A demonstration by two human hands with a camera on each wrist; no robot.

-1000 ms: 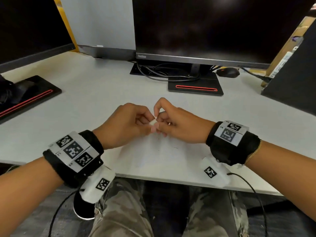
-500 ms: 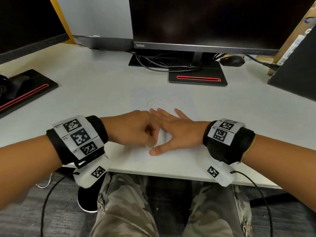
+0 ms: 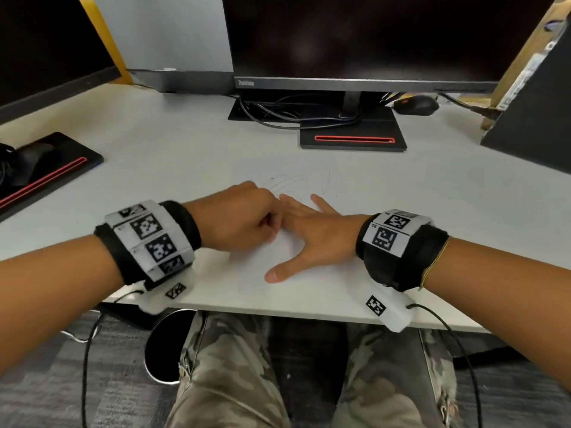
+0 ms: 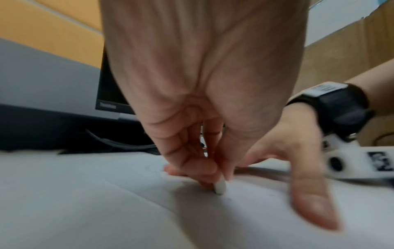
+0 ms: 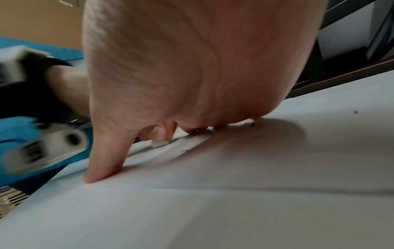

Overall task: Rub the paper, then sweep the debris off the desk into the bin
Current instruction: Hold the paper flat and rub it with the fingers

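A white paper (image 3: 336, 186) with faint pencil scribbles (image 3: 296, 182) lies on the desk before me. My right hand (image 3: 312, 233) lies flat on it, fingers spread, thumb (image 5: 102, 168) pressing the sheet. My left hand (image 3: 272, 227) is just left of it and pinches a small white eraser (image 4: 220, 186), whose tip touches the paper. The eraser (image 5: 158, 143) also shows beyond the right thumb. Dark crumbs (image 5: 185, 150) lie on the sheet near the right fingers.
A monitor stand (image 3: 352, 140) with cables and a black mouse (image 3: 417, 105) sit at the back, and a second stand (image 3: 46, 171) at the left. A dark round shape with a pale rim (image 3: 160, 347), possibly the bin, sits on the floor under the desk's front edge.
One second ago both hands held the eraser together above the desk. The right hand has since gone flat on the paper, and the left hand has brought the eraser down onto it.
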